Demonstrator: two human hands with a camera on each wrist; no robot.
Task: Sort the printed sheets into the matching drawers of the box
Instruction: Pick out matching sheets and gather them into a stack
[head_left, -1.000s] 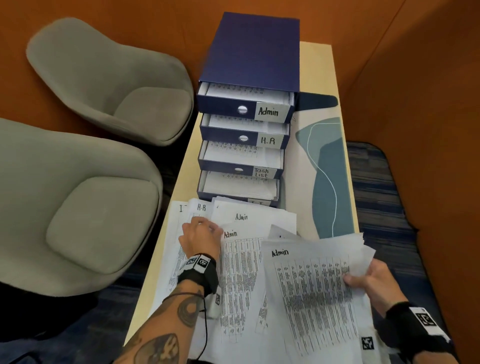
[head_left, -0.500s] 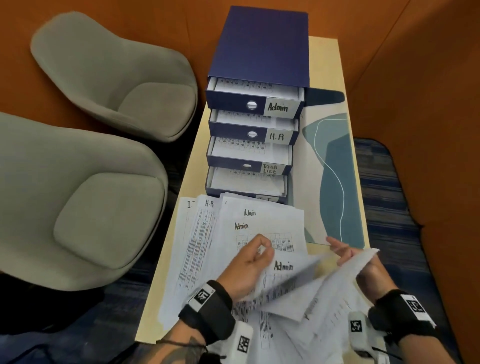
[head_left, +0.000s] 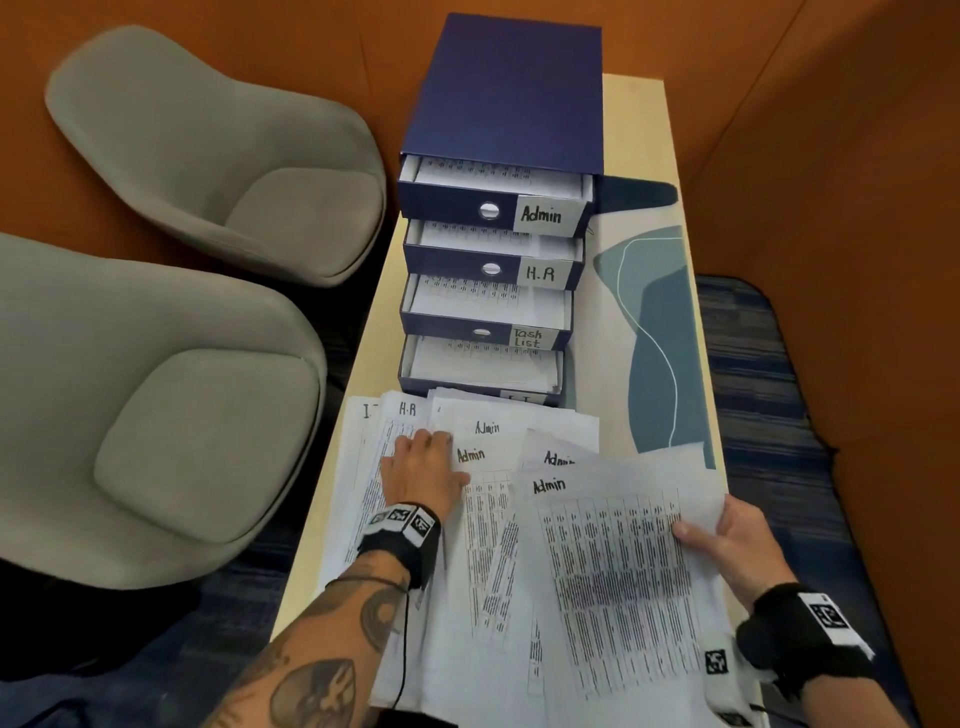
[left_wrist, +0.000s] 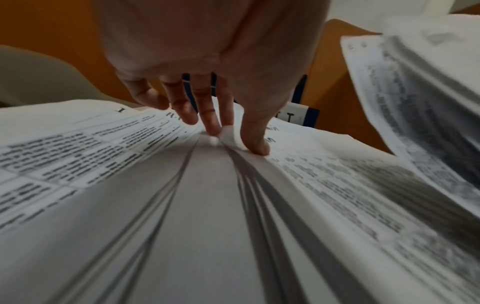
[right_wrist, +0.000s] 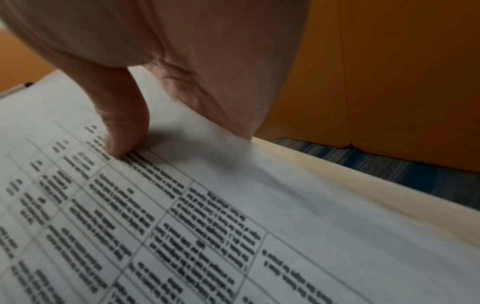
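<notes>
Right hand (head_left: 737, 551) pinching Admin sheet (head_left: 618, 577), left hand (head_left: 421, 473) flat, fingers pressing spread sheets (head_left: 395, 467).

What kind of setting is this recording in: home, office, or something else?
Most likely an office lounge or meeting booth. A blue drawer box labelled Admin, H.R and Task List stands on a narrow pale table, two grey upholstered chairs sit beside it, and padded orange walls enclose the space.

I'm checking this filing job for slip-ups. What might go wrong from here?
The right hand pinches several Admin sheets by one edge, so some may slide from the grip. The left hand lies on the spread pile, where H.R sheets overlap Admin ones and could get misfiled.
</notes>
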